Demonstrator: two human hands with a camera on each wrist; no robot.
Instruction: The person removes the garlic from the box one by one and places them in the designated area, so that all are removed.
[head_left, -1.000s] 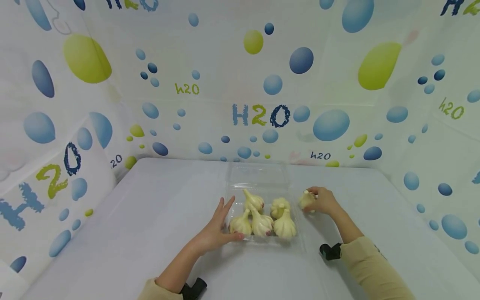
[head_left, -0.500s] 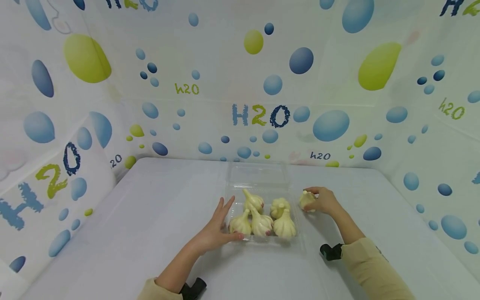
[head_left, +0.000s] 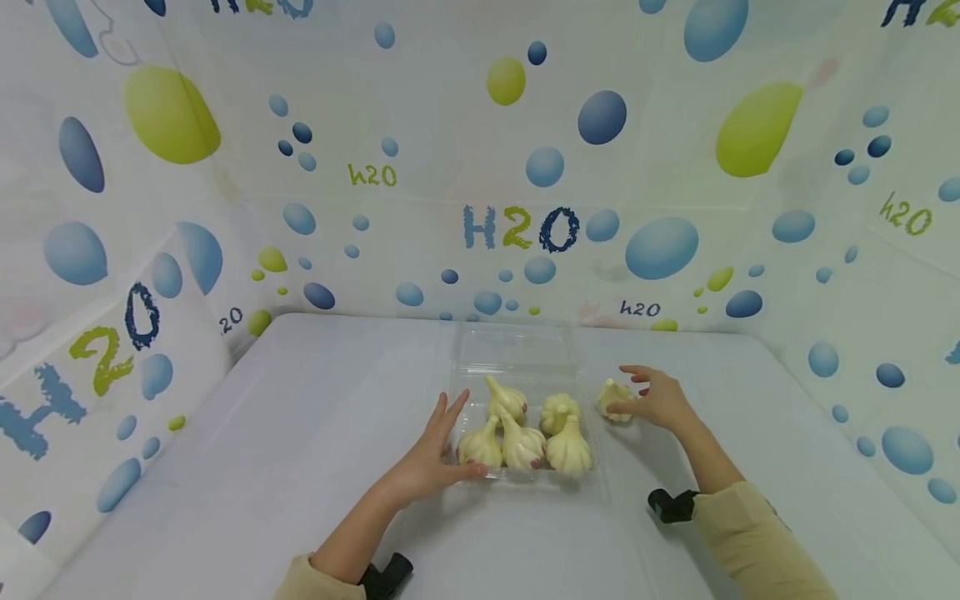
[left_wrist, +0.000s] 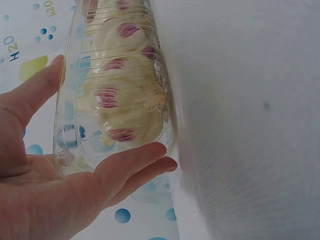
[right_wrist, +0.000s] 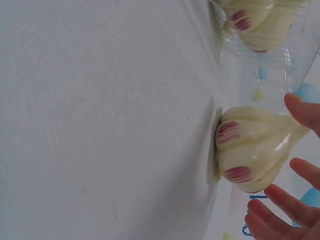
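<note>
My left hand (head_left: 429, 471) rests against the left side and front corner of a clear plastic container (left_wrist: 67, 145), fingers and thumb spread and mostly straight. Inside sit several garlic bulbs (head_left: 523, 450), cream with purple streaks seen in the left wrist view. To the right of the container, a single garlic bulb (right_wrist: 252, 147) stands upright on the table, stem up. Around it my right hand (head_left: 663, 402) is spread, fingers apart. In the right wrist view its fingertips (right_wrist: 277, 192) are close beside the bulb, not curled round it.
The container's clear lid (head_left: 516, 346) lies folded back behind it. Under everything is a white table (head_left: 337, 400), backed by a white curtain (head_left: 420, 100) with blue and green dots. Black wrist devices (head_left: 672, 506) stick out from the beige sleeves (head_left: 757, 533).
My right hand has loosened from the single garlic bulb, its fingers opening and shifting slightly right. The bulb stays standing on the table. My left hand has stayed at the container.
</note>
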